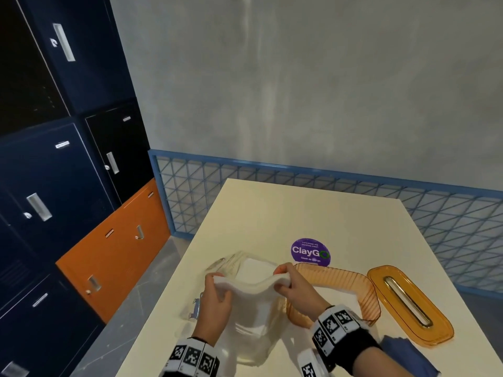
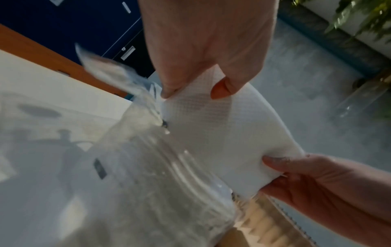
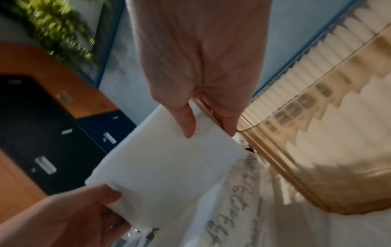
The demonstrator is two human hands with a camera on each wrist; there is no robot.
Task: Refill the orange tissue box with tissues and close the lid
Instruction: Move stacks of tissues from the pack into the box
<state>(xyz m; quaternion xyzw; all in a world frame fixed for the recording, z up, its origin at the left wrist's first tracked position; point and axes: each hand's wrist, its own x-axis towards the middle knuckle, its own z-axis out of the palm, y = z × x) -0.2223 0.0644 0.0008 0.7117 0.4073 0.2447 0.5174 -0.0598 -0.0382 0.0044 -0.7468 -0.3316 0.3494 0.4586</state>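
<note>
A white stack of tissues (image 1: 251, 291) is held up between both hands above its clear plastic wrapper (image 1: 231, 263). My left hand (image 1: 217, 295) pinches the stack's left end, thumb and fingers curled round it (image 2: 190, 88). My right hand (image 1: 288, 281) pinches the right end (image 3: 203, 123). The stack sags in the middle. The orange tissue box (image 1: 362, 284) stands open just right of the hands, with some white tissue inside. Its orange lid (image 1: 408, 303) with a metal-rimmed slot lies flat on the table further right.
The cream table (image 1: 272, 213) carries a purple round ClayGo sticker (image 1: 310, 253) behind the box. A blue cloth (image 1: 405, 355) lies at the front right. Dark blue and orange lockers (image 1: 81, 186) stand left; a blue lattice rail (image 1: 326, 180) runs behind the table.
</note>
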